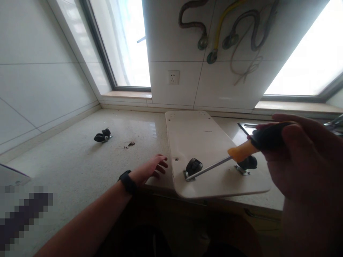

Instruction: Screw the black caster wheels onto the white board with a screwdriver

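A screwdriver with a yellow and black handle is gripped in my right hand. Its metal shaft slants down to the left, and the tip meets the metal plate of a black caster. That caster stands near the front left corner of a white board with rounded corners, lying on the counter. Partly behind the handle, a second caster sits at the board's front right. My left hand, fingers apart, is beside the board's left edge and holds nothing; whether it touches the board I cannot tell.
Loose casters lie on the speckled counter at the left, near a small pile of screws. Behind the board rises a tiled wall with a socket and several hoses. A sink edge shows behind my right hand.
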The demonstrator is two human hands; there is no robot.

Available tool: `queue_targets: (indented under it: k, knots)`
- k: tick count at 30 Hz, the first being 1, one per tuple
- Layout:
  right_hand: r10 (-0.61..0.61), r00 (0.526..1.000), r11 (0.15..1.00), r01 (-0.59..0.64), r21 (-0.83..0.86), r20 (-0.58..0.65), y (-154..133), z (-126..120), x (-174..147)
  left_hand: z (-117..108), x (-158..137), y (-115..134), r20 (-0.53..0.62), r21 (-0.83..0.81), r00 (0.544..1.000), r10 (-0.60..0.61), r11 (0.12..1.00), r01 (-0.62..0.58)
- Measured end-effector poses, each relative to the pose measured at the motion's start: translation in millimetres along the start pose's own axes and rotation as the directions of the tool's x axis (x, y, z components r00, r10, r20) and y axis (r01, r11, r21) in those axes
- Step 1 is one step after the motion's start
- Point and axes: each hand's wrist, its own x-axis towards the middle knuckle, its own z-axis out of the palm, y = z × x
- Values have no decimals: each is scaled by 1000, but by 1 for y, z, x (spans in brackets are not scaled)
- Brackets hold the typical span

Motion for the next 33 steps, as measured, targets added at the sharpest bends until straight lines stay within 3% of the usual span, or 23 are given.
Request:
queue_targets:
  k: [2, 6, 8, 11, 13, 15, 17, 21, 24, 29, 33]
  knots:
    - [137, 990, 978, -129, 163, -35, 4, 10, -1, -22, 8, -3, -56, 84, 998, 16, 996, -11]
    - [361, 931, 850, -301, 432, -62, 18, 27, -3, -79, 25, -9, -233, 309, 966, 109, 951, -33]
    - [447, 892, 772, -352, 529, -59, 25, 33, -7, -112, 31, -14, -341, 433, 923, 176, 901, -12]
    - [464, 886, 743, -382, 549, -13, 32, 37, -15, -161, 30, -25, -473, 586, 830, 295, 809, 46]
    - [466, 884, 732, -405, 548, 29, 35, 38, -20, -187, 27, -34, -526, 653, 769, 362, 752, 93]
    - [492, 867, 705, -452, 546, 82, 37, 39, -24, -204, 25, -44, -540, 700, 738, 404, 703, 126]
    - [526, 843, 666, -491, 561, 113, 39, 43, -26, -214, 26, -53, -518, 738, 742, 425, 661, 136]
    - [616, 788, 565, -443, 696, 2, 45, 56, -29, -220, 34, -64, -437, 799, 778, 452, 592, 105]
    - [657, 754, 508, -457, 730, 15, 49, 62, -32, -221, 38, -66, -392, 821, 788, 475, 568, 66]
    - [670, 740, 493, -499, 713, 55, 53, 63, -36, -219, 35, -65, -375, 804, 785, 493, 594, 11]
    - [678, 733, 498, -509, 702, 51, 53, 63, -38, -215, 31, -61, -408, 740, 772, 488, 671, -33]
